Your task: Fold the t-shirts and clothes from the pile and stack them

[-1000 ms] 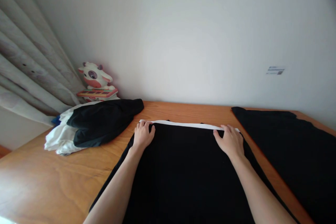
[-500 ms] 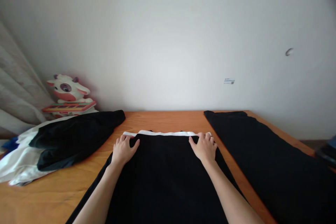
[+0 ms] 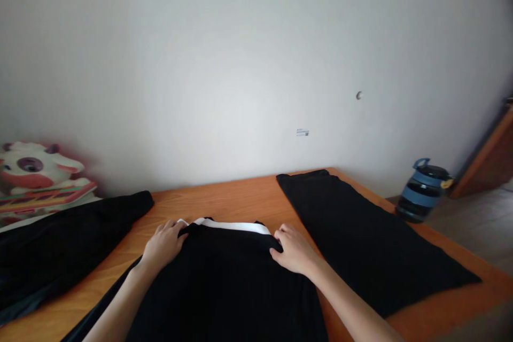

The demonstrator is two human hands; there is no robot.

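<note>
A black garment lies spread in front of me, its near part running out of the bottom of the view. Along its far edge shows a white band. At the far left corner, my left hand is closed on the cloth, thumb towards the middle. My right hand pinches the far right corner between thumb and fingers, and the cloth is slightly bunched there. Both grip the same garment; what kind it is, I cannot tell.
Right of the garment, a folded black cloth lies on the wooden table. A blue and black bottle stands at the right edge. At left are a dark garment and a cow-shaped toy keyboard, near the wall.
The view has turned right, bringing the bottle into sight. My hands, earlier resting with thumbs spread at the garment's corners, have closed on the cloth. The right corner is now bunched.
</note>
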